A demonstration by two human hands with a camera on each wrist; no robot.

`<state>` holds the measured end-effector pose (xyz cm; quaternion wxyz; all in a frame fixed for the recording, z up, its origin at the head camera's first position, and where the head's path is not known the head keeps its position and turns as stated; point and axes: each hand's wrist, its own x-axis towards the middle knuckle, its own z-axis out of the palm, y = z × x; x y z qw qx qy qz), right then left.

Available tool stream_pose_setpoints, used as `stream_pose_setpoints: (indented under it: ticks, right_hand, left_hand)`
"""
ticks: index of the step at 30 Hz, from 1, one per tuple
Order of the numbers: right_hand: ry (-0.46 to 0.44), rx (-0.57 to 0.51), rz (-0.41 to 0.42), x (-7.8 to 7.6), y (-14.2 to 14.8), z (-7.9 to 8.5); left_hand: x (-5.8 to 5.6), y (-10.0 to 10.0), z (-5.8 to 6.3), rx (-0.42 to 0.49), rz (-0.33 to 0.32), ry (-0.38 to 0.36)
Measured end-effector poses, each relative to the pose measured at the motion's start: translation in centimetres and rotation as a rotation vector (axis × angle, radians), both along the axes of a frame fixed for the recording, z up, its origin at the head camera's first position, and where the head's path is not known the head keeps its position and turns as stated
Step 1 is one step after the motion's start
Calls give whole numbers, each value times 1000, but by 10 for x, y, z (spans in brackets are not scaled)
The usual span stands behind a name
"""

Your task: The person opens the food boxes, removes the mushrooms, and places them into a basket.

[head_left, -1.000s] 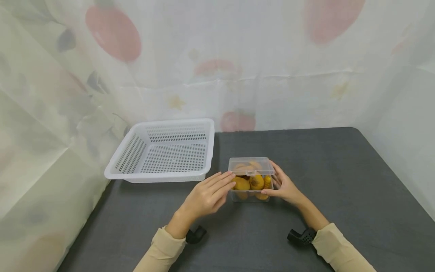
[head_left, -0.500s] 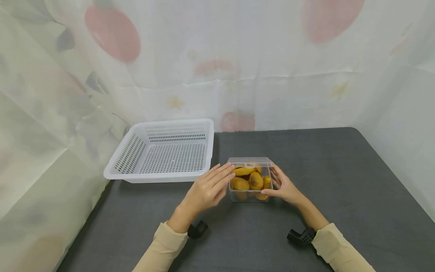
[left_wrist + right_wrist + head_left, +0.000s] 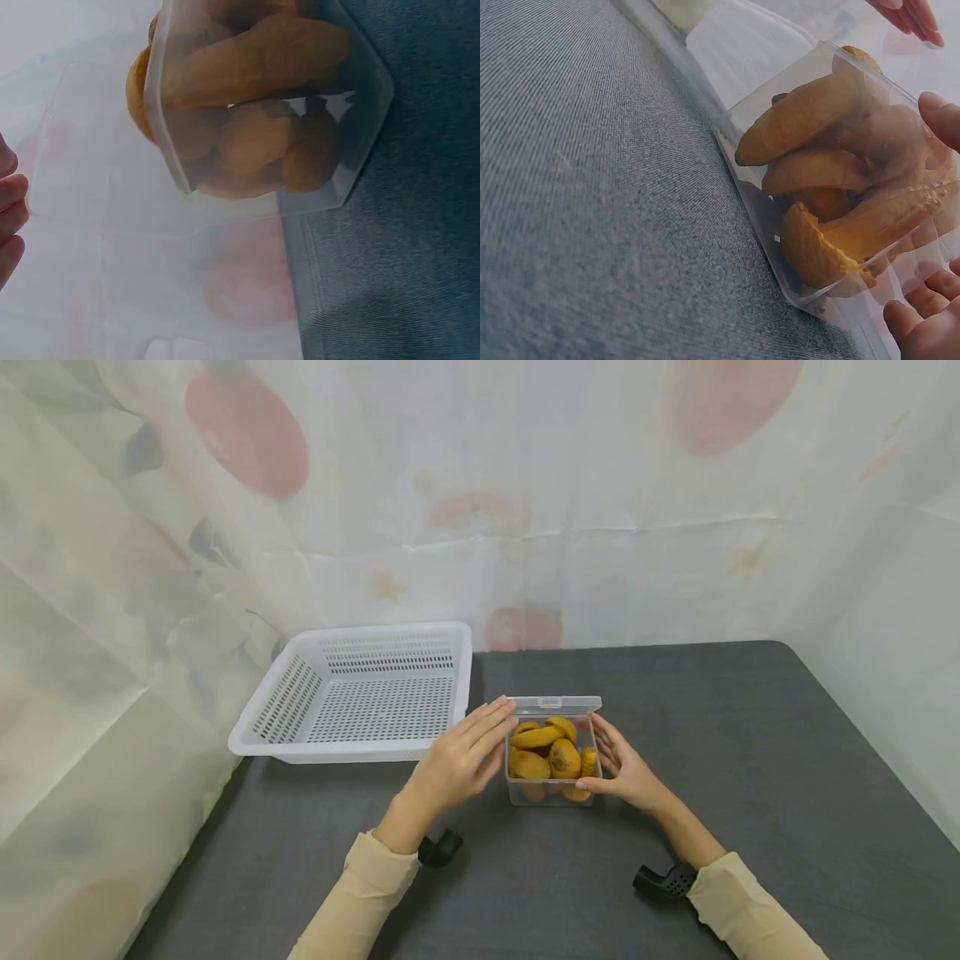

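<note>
A clear plastic box (image 3: 519, 795) stands on the dark table, full of yellow fruit-shaped pieces (image 3: 536, 765), some shaped like bananas. Its hinged clear lid (image 3: 558, 703) is raised and leans toward the back. My left hand (image 3: 459, 767) has its fingers straight, with the fingertips at the lid's left edge. In the left wrist view those fingertips (image 3: 11, 217) show right beside the lid's corner. My right hand (image 3: 626, 772) grips the box's right side, thumb at the front rim and fingers along the side wall. Through the box wall (image 3: 750, 97), the right wrist view shows the pieces piled up.
A white perforated plastic basket (image 3: 450, 752) sits at the back left of the dark table (image 3: 712, 710), close to the box. A patterned curtain (image 3: 637, 568) hangs behind the table and along its left side.
The lid has swung up and back, uncovering more of the yellow pieces. My left hand has risen with its edge. My right hand keeps its place on the box.
</note>
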<state>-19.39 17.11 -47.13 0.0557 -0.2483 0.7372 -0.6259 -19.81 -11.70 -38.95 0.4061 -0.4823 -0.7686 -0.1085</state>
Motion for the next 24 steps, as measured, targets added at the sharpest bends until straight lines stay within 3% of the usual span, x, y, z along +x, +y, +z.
stream_pose_setpoints:
  ticks: [15, 24]
  right_hand:
    - [233, -123, -29, -4, -3, -5]
    - [228, -170, 34, -8, 0, -5]
  left_hand:
    - [-16, 5, 10, 33, 11, -63]
    - [-25, 9, 15, 13, 50, -102]
